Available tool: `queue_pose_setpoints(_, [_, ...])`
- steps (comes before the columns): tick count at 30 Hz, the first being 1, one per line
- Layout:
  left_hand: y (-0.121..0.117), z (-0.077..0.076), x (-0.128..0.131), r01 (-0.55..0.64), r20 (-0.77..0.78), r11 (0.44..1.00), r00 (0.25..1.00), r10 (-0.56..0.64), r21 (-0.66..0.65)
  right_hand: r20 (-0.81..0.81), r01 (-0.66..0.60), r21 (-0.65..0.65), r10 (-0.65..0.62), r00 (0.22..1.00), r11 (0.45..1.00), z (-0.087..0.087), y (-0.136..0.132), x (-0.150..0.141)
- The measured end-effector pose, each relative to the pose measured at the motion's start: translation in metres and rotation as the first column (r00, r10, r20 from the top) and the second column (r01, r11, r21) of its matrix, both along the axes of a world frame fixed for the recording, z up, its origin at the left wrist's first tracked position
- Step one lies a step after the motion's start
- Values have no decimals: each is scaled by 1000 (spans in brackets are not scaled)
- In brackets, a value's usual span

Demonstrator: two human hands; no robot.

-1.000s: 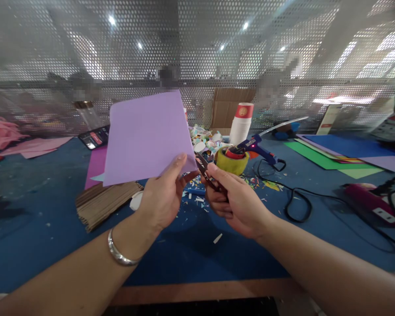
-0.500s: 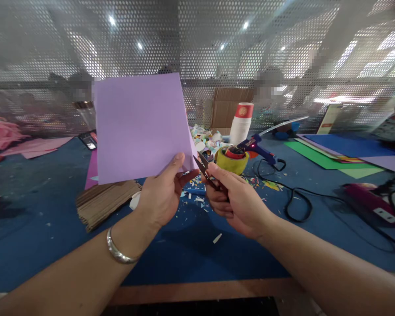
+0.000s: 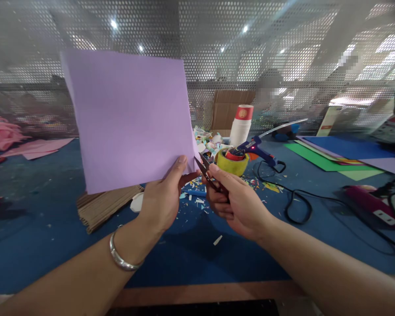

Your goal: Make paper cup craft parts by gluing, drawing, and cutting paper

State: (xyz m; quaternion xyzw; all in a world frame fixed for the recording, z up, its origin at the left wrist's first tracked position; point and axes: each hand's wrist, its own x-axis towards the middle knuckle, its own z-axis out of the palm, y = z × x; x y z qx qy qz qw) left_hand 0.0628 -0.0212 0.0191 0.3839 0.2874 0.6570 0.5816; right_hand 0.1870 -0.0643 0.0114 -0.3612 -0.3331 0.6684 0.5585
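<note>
A folded sheet of purple paper [image 3: 133, 123] stands up in front of me, pinched near its lower right corner by my left hand [image 3: 166, 193]. The thumb lies on the paper's near face and the fingers are behind it. My right hand [image 3: 235, 197] grips a pair of dark scissors [image 3: 206, 171]. Their blades are spread, with the tips at the paper's right edge close to my left fingertips. The handles are mostly hidden in my right hand.
Corrugated cardboard [image 3: 108, 206] lies beneath the paper. Behind my hands are paper scraps [image 3: 213, 140], a yellow tape roll [image 3: 232, 164], a blue glue gun [image 3: 258, 149] and stacked paper cups [image 3: 241, 127]. Coloured sheets [image 3: 329, 156], a black cord [image 3: 303, 191] and a purple power strip [image 3: 368, 202] are right.
The purple paper has swung wider and nearer, its left side shifting left and its top rising. Both hands keep their holds, and the scissors stay at the paper's right edge.
</note>
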Motion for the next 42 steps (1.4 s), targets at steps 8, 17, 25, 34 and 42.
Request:
queue_pose_setpoints(8, [-5, 1, 2, 94, 42, 996, 995, -94, -4, 7, 11, 20, -11, 1000, 1000, 0, 1, -1])
queue_pose_setpoints(17, [-21, -13, 11, 58, 13, 997, 998, -57, -59, -1, 81, 113, -81, 997, 990, -6, 1, -4])
queue_pose_setpoints(25, [-29, 2, 14, 134, 195, 969, 976, -93, -207, 7, 99, 121, -101, 995, 988, -11, 3, -6])
queue_pose_setpoints(34, [-29, 7, 10, 135, 202, 949, 976, -78, -286, 31, 131, 124, -136, 990, 984, -8, 4, -6])
queue_pose_setpoints(42, [-31, 11, 11, 92, 208, 942, 978, -24, -324, 41, 141, 140, -148, 988, 980, -6, 3, -8])
